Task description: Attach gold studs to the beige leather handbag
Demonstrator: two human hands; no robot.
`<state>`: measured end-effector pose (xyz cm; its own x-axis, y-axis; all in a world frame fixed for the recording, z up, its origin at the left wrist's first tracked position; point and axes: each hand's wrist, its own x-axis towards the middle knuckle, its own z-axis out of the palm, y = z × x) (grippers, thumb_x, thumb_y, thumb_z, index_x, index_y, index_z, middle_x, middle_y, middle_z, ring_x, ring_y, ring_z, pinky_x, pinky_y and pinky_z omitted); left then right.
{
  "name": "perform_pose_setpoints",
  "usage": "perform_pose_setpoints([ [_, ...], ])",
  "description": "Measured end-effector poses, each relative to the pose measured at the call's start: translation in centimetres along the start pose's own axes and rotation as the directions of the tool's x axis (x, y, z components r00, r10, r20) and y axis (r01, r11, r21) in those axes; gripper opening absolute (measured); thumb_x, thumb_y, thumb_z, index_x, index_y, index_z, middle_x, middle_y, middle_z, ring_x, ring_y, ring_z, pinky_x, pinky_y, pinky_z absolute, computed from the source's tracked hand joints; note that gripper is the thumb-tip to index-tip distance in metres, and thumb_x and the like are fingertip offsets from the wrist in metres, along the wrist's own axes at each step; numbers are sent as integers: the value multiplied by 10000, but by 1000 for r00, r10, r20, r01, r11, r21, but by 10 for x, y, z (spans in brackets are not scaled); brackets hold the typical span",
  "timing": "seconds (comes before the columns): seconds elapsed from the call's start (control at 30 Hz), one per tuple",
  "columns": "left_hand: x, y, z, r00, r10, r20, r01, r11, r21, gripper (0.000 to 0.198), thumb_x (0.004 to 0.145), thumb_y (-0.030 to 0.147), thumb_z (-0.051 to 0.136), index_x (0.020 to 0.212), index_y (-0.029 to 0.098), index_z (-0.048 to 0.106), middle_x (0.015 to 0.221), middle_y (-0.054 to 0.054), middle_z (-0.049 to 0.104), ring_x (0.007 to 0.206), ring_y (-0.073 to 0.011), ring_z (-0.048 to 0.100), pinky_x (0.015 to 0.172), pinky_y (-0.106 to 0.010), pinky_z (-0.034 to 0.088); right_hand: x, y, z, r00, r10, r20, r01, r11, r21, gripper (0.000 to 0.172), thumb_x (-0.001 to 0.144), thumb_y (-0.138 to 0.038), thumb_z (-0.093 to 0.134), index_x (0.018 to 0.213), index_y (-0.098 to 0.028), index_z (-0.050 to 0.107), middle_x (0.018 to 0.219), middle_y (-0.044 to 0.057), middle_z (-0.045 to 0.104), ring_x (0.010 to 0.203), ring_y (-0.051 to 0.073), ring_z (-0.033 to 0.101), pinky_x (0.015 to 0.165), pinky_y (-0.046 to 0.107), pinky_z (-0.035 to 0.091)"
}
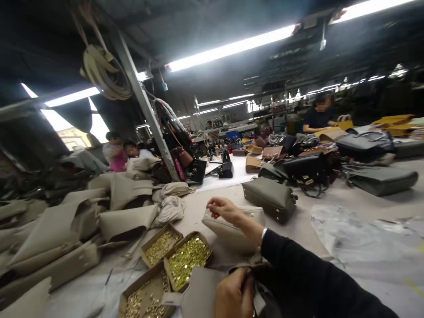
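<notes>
My left hand [234, 292] is closed on the edge of a grey-beige handbag [202, 291] at the bottom of the view. Part of that bag is hidden by the hand and the dark sleeve. My right hand [225, 210] hangs above a second beige bag [228, 232], which lies on the table behind. Its fingers are curled in, and whatever may be between them is too small to tell. Left of my hands stand a cardboard box of shiny gold metal pieces [207, 260], another small box [144, 251] behind it and a third box [124, 298] in front.
Beige bag parts [49, 229] are heaped on the left. An olive bag [270, 196] lies beyond my right hand, near a black handbag [308, 170]. Clear plastic sheeting [351, 234] covers the table's right side. A slanted metal post [145, 106] rises behind. A co-worker [319, 115] sits far right.
</notes>
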<state>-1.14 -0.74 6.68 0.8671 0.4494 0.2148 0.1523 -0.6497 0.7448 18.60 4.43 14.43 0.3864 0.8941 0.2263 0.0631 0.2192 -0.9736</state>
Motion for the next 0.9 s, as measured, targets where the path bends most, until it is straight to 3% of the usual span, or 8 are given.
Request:
perform_pose_setpoints([
  [0.07, 1, -3, 1, 998, -65, -5, 63, 987, -148, 267, 968, 299, 522, 977, 205, 772, 854, -45, 758, 833, -204, 705, 756, -254, 485, -17, -14, -27, 1000, -24, -4, 24, 998, 59, 562, 706, -660, 861, 891, -196, 606, 739, -18, 566, 650, 142, 536, 635, 272, 447],
  [0.13, 0, -3, 0, 992, -123, -10, 115, 949, -294, 288, 959, 360, 540, 967, 194, 775, 874, -47, 755, 859, -206, 689, 770, -243, 480, -42, -25, -49, 1000, -21, -10, 21, 995, 97, 624, 668, -692, 891, 920, -192, 618, 759, -21, 571, 650, 129, 525, 635, 258, 436],
  [0.3, 3, 8, -4, 976, -217, 24, 203, 862, -464, 347, 890, 454, 614, 953, 150, 769, 830, -70, 728, 783, -200, 633, 720, -247, 474, -124, -35, -72, 998, 8, -66, 3, 987, 159, 513, 820, -622, 864, 963, -187, 632, 724, -21, 581, 654, 120, 526, 631, 231, 409],
  [0.43, 6, 21, -1, 955, -284, 81, 278, 773, -570, 307, 825, 423, 687, 924, 134, 711, 773, -68, 719, 717, -179, 627, 677, -233, 473, -190, -32, -62, 985, 30, -168, -2, 986, 164, 415, 937, -575, 782, 972, -184, 647, 715, -11, 603, 658, 121, 529, 653, 230, 415],
  [0.57, 4, 35, 5, 958, -270, 93, 276, 789, -549, 280, 828, 413, 713, 831, 134, 702, 739, -63, 711, 683, -158, 613, 659, -215, 476, -234, -21, -35, 959, 103, -265, -73, 990, 121, 443, 973, -619, 709, 934, -185, 633, 701, -8, 590, 663, 130, 499, 650, 237, 403],
  [0.73, 0, 41, 11, 979, -198, 50, 197, 855, -480, 289, 887, 431, 699, 866, 147, 752, 752, -36, 688, 699, -146, 600, 648, -200, 466, -243, 7, -10, 913, 184, -363, -133, 978, 162, 495, 922, -678, 719, 872, -193, 635, 698, -13, 565, 643, 140, 499, 612, 243, 405],
  [0.9, 0, 37, 14, 983, -167, 77, 183, 852, -490, 332, 918, 458, 671, 938, 145, 779, 778, -44, 694, 706, -146, 600, 659, -208, 482, -239, 20, -7, 907, 147, -394, -118, 988, 96, 407, 912, -597, 747, 840, -198, 712, 714, 2, 592, 664, 157, 532, 626, 248, 440],
])
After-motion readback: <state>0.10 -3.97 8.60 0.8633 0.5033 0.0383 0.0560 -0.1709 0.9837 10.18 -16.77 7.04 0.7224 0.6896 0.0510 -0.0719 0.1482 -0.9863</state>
